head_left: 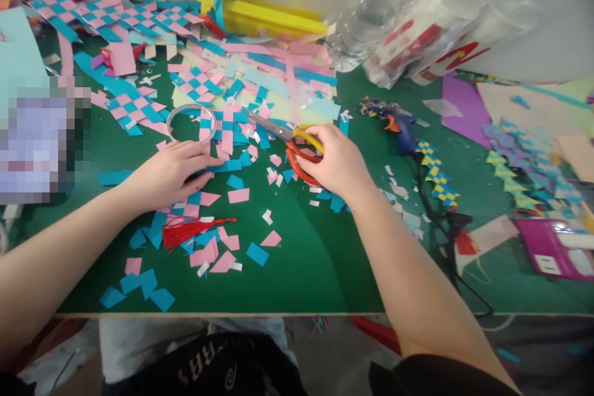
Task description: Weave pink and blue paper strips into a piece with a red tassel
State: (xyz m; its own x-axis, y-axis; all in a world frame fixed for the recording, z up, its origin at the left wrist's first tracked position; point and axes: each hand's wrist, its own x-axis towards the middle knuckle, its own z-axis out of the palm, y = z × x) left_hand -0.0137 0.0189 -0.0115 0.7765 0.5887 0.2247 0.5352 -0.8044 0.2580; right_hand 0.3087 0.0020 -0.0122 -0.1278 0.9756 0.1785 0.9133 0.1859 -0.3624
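Observation:
My right hand [336,158] is closed round the looped handles of a pair of scissors [304,147], one yellow and one red. The blades point left and look nearly closed, their tips just right of a silvery ring-shaped roll [170,124]. With fingers together, my left hand [169,174] grips a pink and blue woven paper strip [193,201] against the table. Parts of weave show above and below this hand, and a blue end sticks out at its fingertips. Below it lies a red tassel [185,232], among pink and blue paper scraps [239,195].
More woven strips [134,18] and a folded yellow paper [269,15] lie along the wall. On the right are a blue glue gun [403,133] with a black cord, plastic-wrapped cups [408,43] and a purple box [552,247]. A blurred-out device [37,148] stands at left.

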